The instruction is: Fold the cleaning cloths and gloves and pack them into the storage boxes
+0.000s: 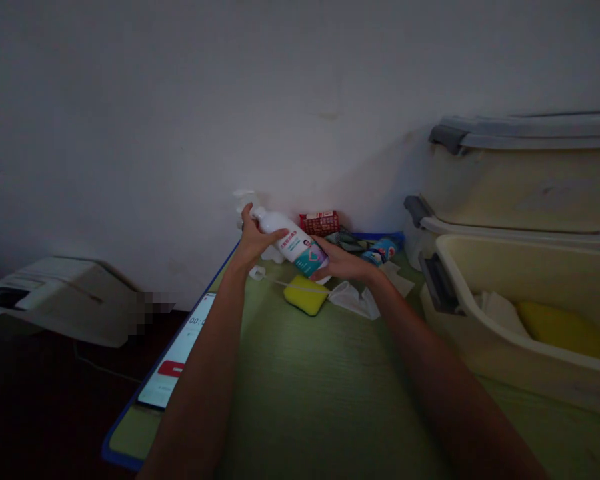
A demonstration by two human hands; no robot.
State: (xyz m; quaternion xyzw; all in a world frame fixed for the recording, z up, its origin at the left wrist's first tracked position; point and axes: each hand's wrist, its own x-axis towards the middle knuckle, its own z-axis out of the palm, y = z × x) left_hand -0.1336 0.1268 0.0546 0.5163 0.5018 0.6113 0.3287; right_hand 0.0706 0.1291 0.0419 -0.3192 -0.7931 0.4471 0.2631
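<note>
A white plastic bottle (pixel 285 237) with a red-lettered, teal label is held tilted above the far part of the green table (pixel 310 387). My left hand (pixel 255 239) wraps round its upper end, the thumb lying along its side. Its lower end is gripped by my right hand (pixel 344 260). Beneath the bottle sits a yellow sponge (pixel 306 295) with a dark underside. A small white piece (pixel 257 273) lies left of it, and a thin pale tube crosses by the sponge. Crumpled white tissue-like material (pixel 355 300) rests below my right hand.
A red packet (pixel 320 222) and a blue patterned item (pixel 383 251) lie near the wall. Cream storage boxes (pixel 520 357) stand at right, the open one holding something yellow. A lit phone (pixel 173 367) lies along the left table edge. A white appliance-like object (pixel 75 293) is beyond it.
</note>
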